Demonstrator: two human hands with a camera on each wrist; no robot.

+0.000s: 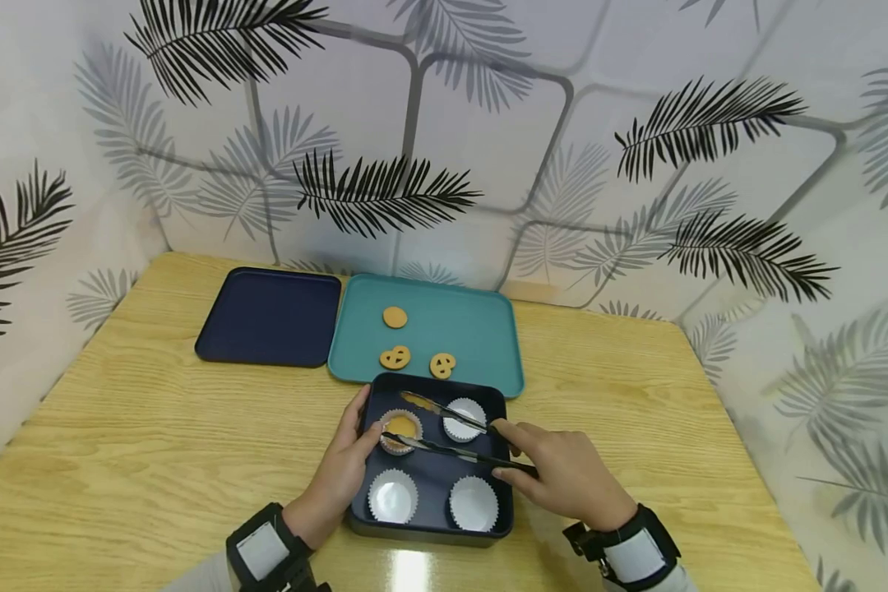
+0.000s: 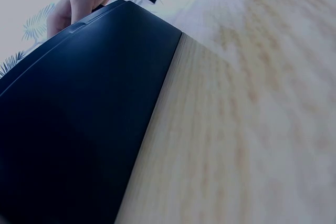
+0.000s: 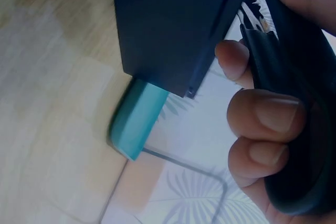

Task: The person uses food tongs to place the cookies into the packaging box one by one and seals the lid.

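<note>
A dark navy box stands on the table with several white paper cups in it. The upper-left paper cup contains a round orange-tan cookie. My left hand holds the box by its left wall, thumb over the rim beside that cup. My right hand grips black-handled tongs over the box. Their two metal arms are spread, the lower tip over the upper-left cup; nothing sits between them. In the right wrist view, fingers curl around the tongs' handle.
Behind the box lies a teal tray, bearing a round cookie and two pretzel-shaped cookies. A dark navy tray adjoins it on the left. A leaf-patterned curtain runs along the back of the wooden table.
</note>
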